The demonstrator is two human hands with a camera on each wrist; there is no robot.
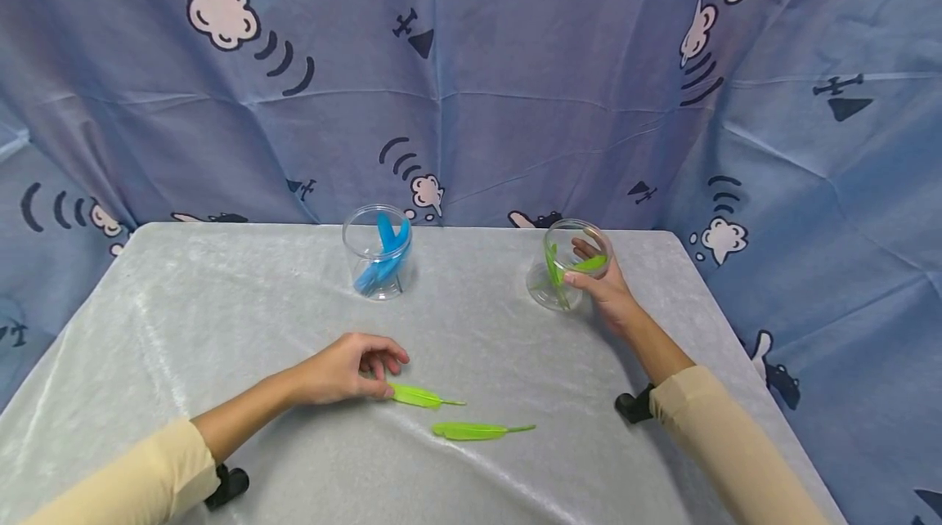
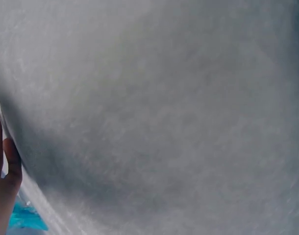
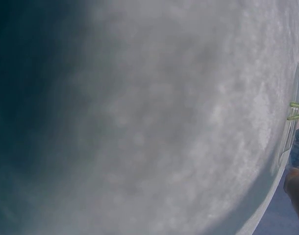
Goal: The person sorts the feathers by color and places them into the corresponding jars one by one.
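Note:
At the front middle of the table, my left hand (image 1: 353, 370) is low over the cloth, its thumb at the vane end of a bright green feather (image 1: 416, 396). A gap shows between thumb and index finger. Just nearer to me lies a second green feather (image 1: 471, 431), flat, quill to the right. My right hand (image 1: 607, 288) grips a clear plastic cup (image 1: 548, 292) at the back right, thumb on the near side and fingers behind. Several green feathers (image 1: 555, 267) are inside this cup, which looks slightly tilted. The wrist views catch only slivers of the hands at their edges.
Another clear cup (image 1: 361, 251) stands upright at the back, left of centre, with blue feathers (image 1: 383, 263) in it. A pale grey cloth (image 1: 221, 304) covers the table. Behind and at the sides hangs a blue printed curtain (image 1: 486, 141).

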